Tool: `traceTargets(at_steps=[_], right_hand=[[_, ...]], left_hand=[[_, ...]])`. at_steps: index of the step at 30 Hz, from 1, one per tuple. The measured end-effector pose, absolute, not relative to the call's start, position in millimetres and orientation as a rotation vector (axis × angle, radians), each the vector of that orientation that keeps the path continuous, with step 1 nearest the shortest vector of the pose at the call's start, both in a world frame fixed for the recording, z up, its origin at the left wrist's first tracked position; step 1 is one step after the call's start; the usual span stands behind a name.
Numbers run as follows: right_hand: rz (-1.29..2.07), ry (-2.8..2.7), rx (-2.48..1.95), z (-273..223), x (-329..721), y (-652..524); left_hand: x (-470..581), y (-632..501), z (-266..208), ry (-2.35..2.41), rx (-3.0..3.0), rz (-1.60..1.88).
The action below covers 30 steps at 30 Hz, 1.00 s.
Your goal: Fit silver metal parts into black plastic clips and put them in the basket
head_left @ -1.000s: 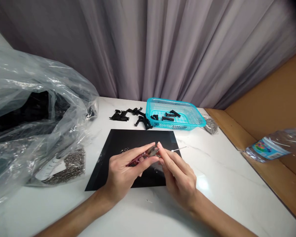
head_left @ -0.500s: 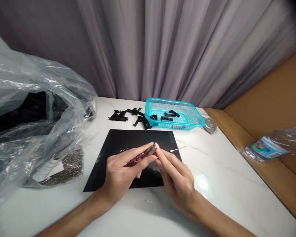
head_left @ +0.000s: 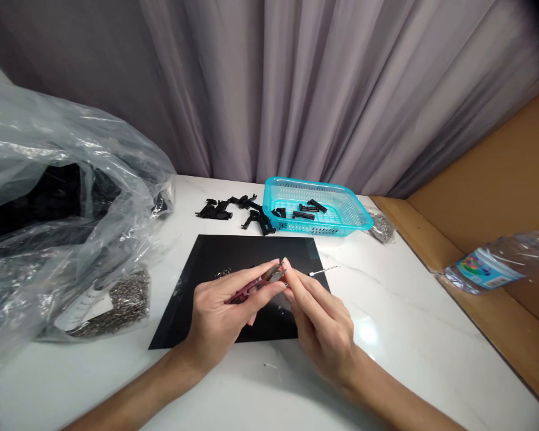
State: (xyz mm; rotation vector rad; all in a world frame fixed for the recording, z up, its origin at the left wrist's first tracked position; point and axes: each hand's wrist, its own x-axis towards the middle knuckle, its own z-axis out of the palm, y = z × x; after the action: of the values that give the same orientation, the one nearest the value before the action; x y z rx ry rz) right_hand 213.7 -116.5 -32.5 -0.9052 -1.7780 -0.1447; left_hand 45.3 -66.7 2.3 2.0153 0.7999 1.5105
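Note:
My left hand (head_left: 220,311) is closed around small pliers (head_left: 276,273) with purplish-red handles, most of which its palm and fingers cover. The grey metal jaws point up and to the right, meeting the fingertips of my right hand (head_left: 321,317). That hand is closed in a pinch at the jaws. Whatever lies between its fingers is too small and covered to make out. Both hands are above a black mat (head_left: 175,320). Tiny shiny metal pieces (head_left: 223,272) lie on the mat left of the pliers.
A thin tool (head_left: 323,270) lies across the mat's right edge. Behind stand a blue basket (head_left: 363,220) with black plastic parts and a loose pile of black parts (head_left: 213,209). Left are a large clear bag (head_left: 130,140) and a bag of metal pieces (head_left: 128,299); right, a bottle (head_left: 485,269).
My hands and the pliers hold nearly the same pose. The view has shifted very slightly, and nothing else visibly differs.

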Motion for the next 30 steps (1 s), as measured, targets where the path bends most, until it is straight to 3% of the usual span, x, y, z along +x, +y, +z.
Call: traceTargets(at_steps=[30], right_hand=[[-0.305, -1.777, -0.903, -21, 215, -119]], left_hand=[[47, -67, 3, 0.761, 1.826, 1.383]])
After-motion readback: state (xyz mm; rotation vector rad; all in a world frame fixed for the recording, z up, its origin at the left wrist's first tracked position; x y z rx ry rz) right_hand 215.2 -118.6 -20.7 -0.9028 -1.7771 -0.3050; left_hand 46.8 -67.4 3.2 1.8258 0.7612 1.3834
